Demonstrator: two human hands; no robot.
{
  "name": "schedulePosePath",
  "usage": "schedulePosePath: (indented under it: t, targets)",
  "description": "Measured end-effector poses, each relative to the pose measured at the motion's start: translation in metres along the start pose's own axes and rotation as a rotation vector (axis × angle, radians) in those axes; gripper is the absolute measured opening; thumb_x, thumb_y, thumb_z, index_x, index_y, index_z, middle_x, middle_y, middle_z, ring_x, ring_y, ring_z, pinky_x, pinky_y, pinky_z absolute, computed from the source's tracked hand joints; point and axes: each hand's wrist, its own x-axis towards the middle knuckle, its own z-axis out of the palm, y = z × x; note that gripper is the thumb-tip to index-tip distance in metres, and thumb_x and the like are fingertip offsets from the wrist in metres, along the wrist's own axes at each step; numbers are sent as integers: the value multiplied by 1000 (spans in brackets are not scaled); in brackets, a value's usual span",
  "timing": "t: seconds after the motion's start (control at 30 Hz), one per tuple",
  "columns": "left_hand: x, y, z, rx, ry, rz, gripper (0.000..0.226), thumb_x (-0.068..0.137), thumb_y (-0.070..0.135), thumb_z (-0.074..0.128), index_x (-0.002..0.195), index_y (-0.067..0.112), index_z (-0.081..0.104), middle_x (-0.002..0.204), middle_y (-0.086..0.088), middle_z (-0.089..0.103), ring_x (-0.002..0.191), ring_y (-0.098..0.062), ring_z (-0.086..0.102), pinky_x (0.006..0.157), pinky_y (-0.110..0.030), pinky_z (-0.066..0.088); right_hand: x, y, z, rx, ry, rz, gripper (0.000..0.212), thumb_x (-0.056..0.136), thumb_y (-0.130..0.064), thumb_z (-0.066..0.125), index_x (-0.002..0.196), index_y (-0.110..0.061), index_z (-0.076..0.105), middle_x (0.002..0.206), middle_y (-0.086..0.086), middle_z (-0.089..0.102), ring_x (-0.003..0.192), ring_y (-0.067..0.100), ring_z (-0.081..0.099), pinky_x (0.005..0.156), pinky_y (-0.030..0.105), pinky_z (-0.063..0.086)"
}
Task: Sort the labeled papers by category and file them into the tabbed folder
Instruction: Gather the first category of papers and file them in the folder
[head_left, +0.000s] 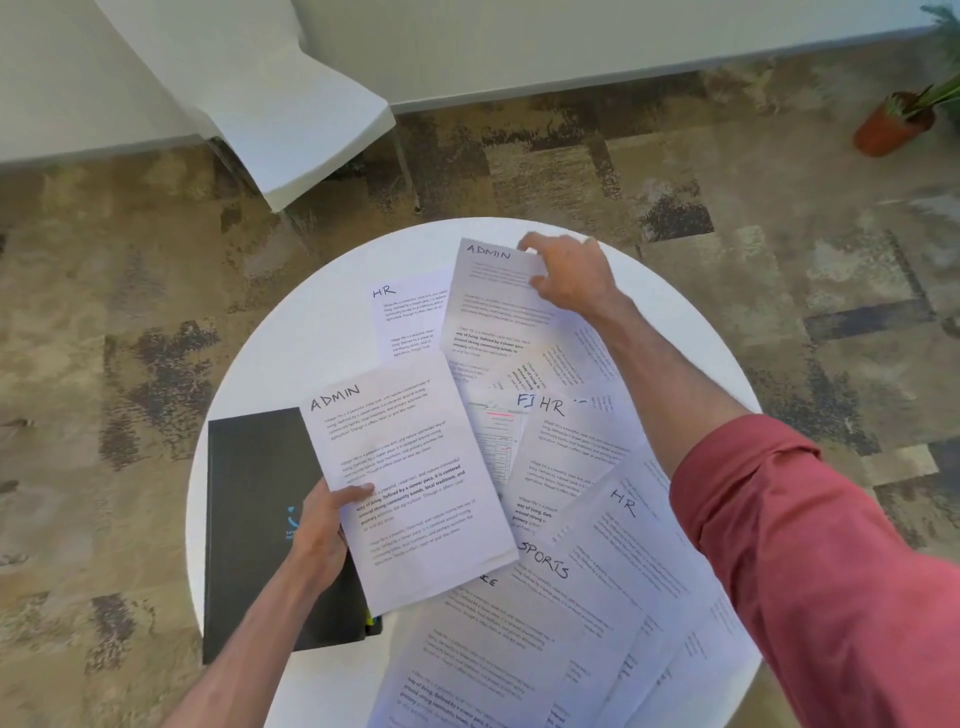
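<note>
My left hand (321, 525) holds a sheet headed ADMIN (410, 483) by its left edge, lifted over the black folder (249, 519), which lies closed at the table's left. My right hand (566, 273) pinches the top right corner of a second ADMIN sheet (493, 301) at the far side of the table. Other labeled papers lie spread out: an HR sheet (400, 317) behind, an HR sheet (566, 447) in the middle, another HR sheet (639, 545) at right, a SPORTS sheet (545, 613) near me, and one starting FI (498, 431), partly covered.
Everything rests on a round white table (291, 332) over patterned carpet. A white chair (291, 119) stands beyond the table at the left. A potted plant (893, 122) sits on the floor at the far right.
</note>
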Motion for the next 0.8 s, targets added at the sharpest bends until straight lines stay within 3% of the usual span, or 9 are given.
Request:
schedulePosePath:
  t: [0.1,0.23,0.33,0.4,0.5,0.57,0.63,0.8]
  targets:
    - [2,2,-3,6,7,6,52,89,-10,68,137,10,66,129,-9,78,119,-40,73,104,-60,56,-3,10,17,-111,-141,154,41,85,-8,63,123,-22,64,121,5,72,120,32,65,104,49,42]
    - [3,5,-8,-6,21,5,51,90,-11,67,137,11,66,127,-8,79,116,-39,74,100,-57,58,-1,11,20,27,-28,282,42,85,-14,65,125,-23,70,124,8,72,117,36,67,95,43,52]
    - [4,7,-11,-8,28,2,54,90,-11,67,139,12,65,128,-8,79,115,-38,75,95,-55,60,16,3,3,276,86,330,39,80,-35,80,119,-31,72,114,2,73,107,27,69,84,37,52]
    - [5,9,-11,-13,28,-1,54,90,-12,67,138,12,65,127,-7,79,114,-37,75,92,-53,61,22,3,-6,570,104,370,43,72,-46,90,110,-32,75,102,-3,73,91,15,68,71,34,55]
    - [5,12,-10,-15,24,8,54,90,-12,66,138,13,65,127,-7,79,114,-37,76,91,-52,61,15,16,6,907,31,438,47,71,-30,96,109,-17,72,90,8,76,76,16,70,59,36,58]
    - [3,13,-9,-14,17,11,54,90,-12,66,138,13,65,127,-7,79,111,-35,77,88,-50,61,3,22,28,851,-68,452,33,75,-19,94,101,-14,75,87,10,78,74,16,69,61,30,53]
    - [2,12,-8,-16,12,11,53,90,-13,66,137,12,66,126,-7,79,109,-34,78,86,-49,61,-7,21,51,782,-128,463,25,75,-19,93,95,-18,77,84,3,77,75,14,67,67,26,50]
    - [3,6,-12,-5,21,3,55,89,-12,67,138,13,65,128,-8,79,112,-36,77,90,-53,62,-11,-12,72,472,20,460,38,83,-44,84,111,-21,71,108,0,73,106,24,67,88,36,51]
